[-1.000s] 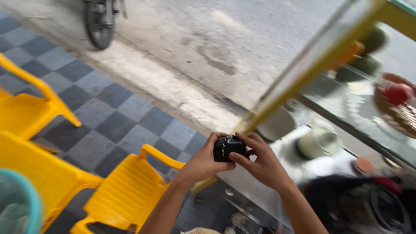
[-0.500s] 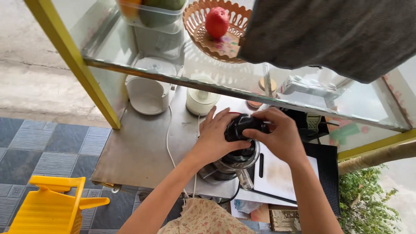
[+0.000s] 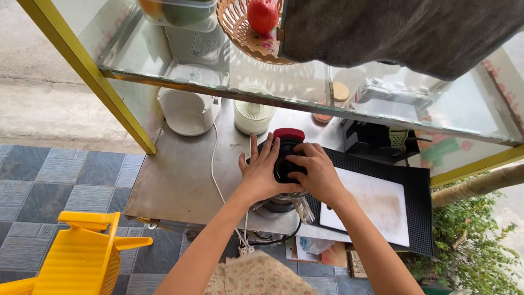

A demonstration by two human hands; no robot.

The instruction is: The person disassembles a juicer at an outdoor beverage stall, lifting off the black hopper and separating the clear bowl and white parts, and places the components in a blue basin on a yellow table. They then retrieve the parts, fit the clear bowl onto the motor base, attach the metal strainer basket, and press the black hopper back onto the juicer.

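On the steel counter point(image 3: 180, 180) of a yellow-framed glass stall, both hands sit on top of a blender w/ black lid and red cap point(image 3: 287, 150). Left hand point(image 3: 261, 173) lies flat against the lid's left side, fingers spread and pointing up-right, palm touching, not clenched. Right hand point(image 3: 315, 173) curls over the lid from the right, fingers wrapped on its black top, grasping it. Blender stands upright approx mid-counter, clear jug point(image 3: 289, 201) mostly hidden under the hands, base just left of the white rectangular cutting board point(image 3: 374, 205). Board lies on a black ribbed rubber mat point(image 3: 417, 186). Behind blender: round white citrus juicer point(image 3: 254, 116), touching nothing, and further left a white square plastic appliance point(image 3: 188, 109). White power cord point(image 3: 215, 175) runs down the counter left of the blender. Glass shelf point(image 3: 164, 60) above carries a woven orange basket point(image 3: 234, 24) w/ a red round fruit point(image 3: 262, 15) inside; grey cloth point(image 3: 404, 30) hangs over the shelf's right part. Yellow plastic chair point(image 3: 82, 257) stands on grey checkered floor tiles point(image 3: 49, 186) bottom left, well apart from the counter. Green shrub point(image 3: 469, 251) bottom right.
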